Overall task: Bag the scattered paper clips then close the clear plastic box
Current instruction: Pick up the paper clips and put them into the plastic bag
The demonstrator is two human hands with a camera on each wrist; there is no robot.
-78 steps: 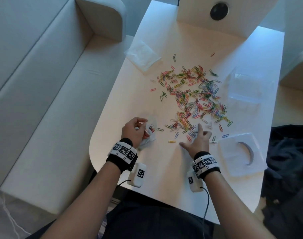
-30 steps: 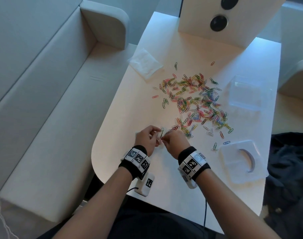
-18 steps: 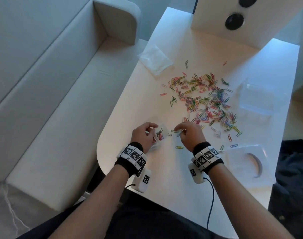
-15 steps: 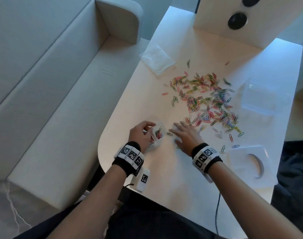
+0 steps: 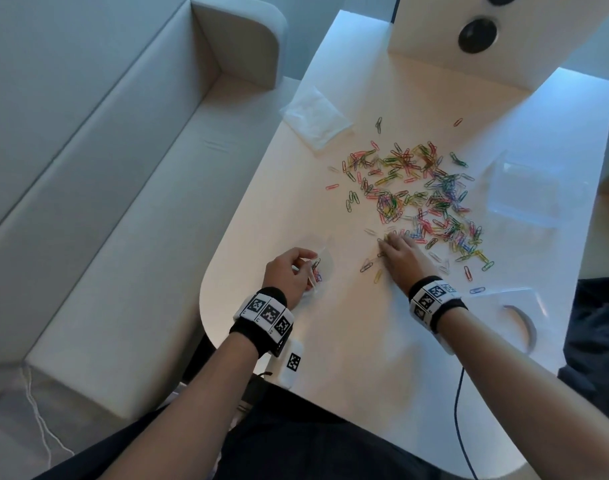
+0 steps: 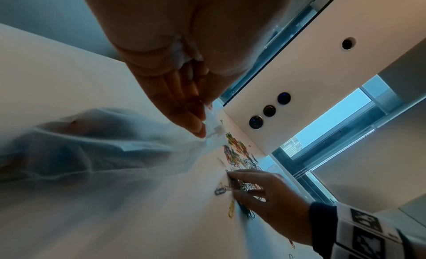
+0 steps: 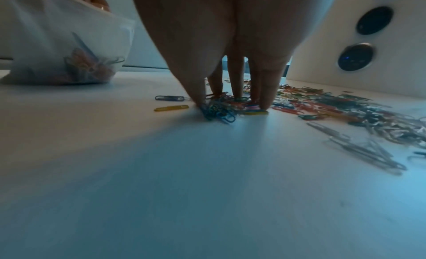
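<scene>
Many coloured paper clips (image 5: 417, 195) lie scattered over the white table (image 5: 348, 358). My left hand (image 5: 306, 265) pinches the mouth of a small clear plastic bag (image 5: 322, 268) that holds a few clips, at the table's near left. In the left wrist view its fingers (image 6: 196, 124) hold the bag's (image 6: 92, 144) edge. My right hand (image 5: 389, 242) reaches into the near edge of the pile, fingers straight. The right wrist view shows its fingertips (image 7: 265, 102) and thumb standing on a small heap of clips (image 7: 219, 111). The clear plastic box (image 5: 524, 192) stands open at the right, and its lid (image 5: 504, 317) lies nearer to me.
A crumpled clear wrapper (image 5: 315, 117) lies at the table's far left. A white panel with round dark sockets (image 5: 476, 32) stands along the far edge. A light sofa (image 5: 105, 168) runs beside the table on the left. Dark cloth (image 5: 597, 341) lies at the right.
My right hand has left the bag's mouth and moved right and forward onto the near edge of the pile. My left hand has kept hold of the bag.
</scene>
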